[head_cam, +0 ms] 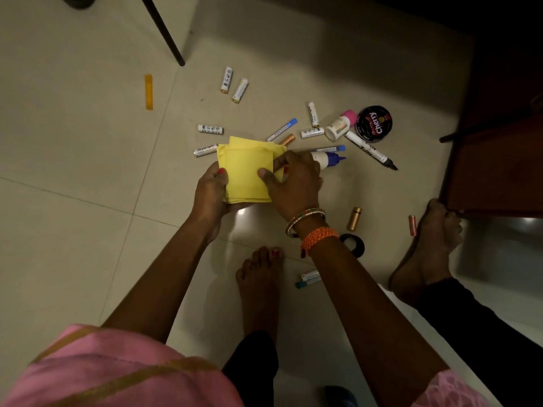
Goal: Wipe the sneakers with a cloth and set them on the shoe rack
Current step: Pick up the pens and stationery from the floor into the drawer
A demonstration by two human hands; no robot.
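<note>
holding a folded yellow cloth [246, 174] above the tiled floor [73, 160], both hands are working together; the left hand [210, 190] is gripping the cloth's left edge with its thumb curled on top, and the right hand [293, 179] is pinching the right edge, thumb pressing on the upper face; the cloth is sitting between them, folded into several layers; no sneakers or shoe rack are showing in view, so wiping is not yet beginning; scattered around are batteries [226, 80], markers [371, 151], a glue bottle [326, 158] and a polish tin [373, 122]; the risk, as i am judging it, is stepping on 1 of the loose batteries near the bare feet [260, 277] while rising; a loose pinch could also be letting the folds fall open.
</note>
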